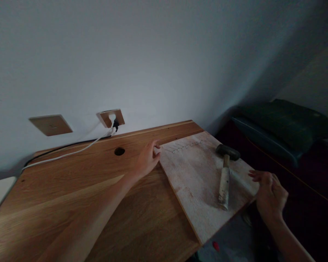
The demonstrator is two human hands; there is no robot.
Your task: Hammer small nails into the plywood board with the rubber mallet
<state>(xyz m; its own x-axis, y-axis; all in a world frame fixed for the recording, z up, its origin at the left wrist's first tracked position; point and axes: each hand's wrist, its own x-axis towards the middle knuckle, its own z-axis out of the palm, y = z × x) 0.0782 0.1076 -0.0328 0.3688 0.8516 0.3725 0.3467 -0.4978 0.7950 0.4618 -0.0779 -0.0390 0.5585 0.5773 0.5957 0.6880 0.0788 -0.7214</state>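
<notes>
A pale, worn board [196, 182] lies on the right end of a wooden desk [98, 189], jutting over the desk's edge. A hammer [225, 174] with a dark head and a whitish handle rests on the board. My left hand [149, 158] reaches across the desk and grips the board's far left corner with closed fingers. My right hand [269, 193] is at the board's right edge, fingers bent and partly apart, touching or just off the edge; I cannot tell which. A faint row of marks runs along the board's far edge.
A round cable hole [119, 151] sits in the desk near the wall. A white cable [71, 153] and a black one run to a wall socket [112, 118]. A blank wall plate [50, 124] is at the left. Dark cushions [281, 131] lie at the right.
</notes>
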